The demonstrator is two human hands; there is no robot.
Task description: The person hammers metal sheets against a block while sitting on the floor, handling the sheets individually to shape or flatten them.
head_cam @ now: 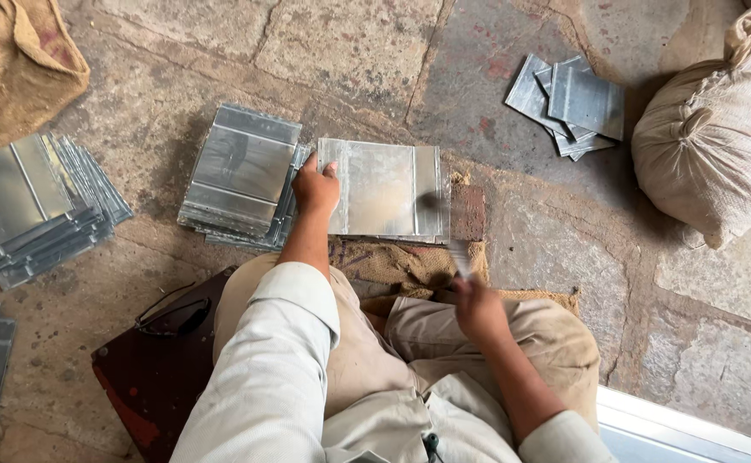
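- We see the left hand (316, 186) pressed flat on the left edge of a metal sheet (384, 187) — fingers spread on top of it, the grip released, nothing clenched.
- The metal sheet lies flat on a piece of burlap (393, 261) on the stone floor (555, 257), just ahead of the person's knees; a raised fold runs along its right side.
- The right hand (477, 304) is clenched on the handle of a tool (453, 244) that reaches up over the sheet's right edge — it is blurred, so we cannot tell what kind of tool it is.
- Just left of the sheet, touching the left hand's side, sits a stack of similar sheets (238, 171).
- A larger fanned pile of sheets (37, 210) lies well to the left, with a few more at the lower left edge.
- A small heap of folded sheets (573, 107) lies far ahead on the right, near a tied sack (718, 137).
- A dark red board (148, 377) with eyeglasses (172, 315) on it rests beside the person's left thigh.
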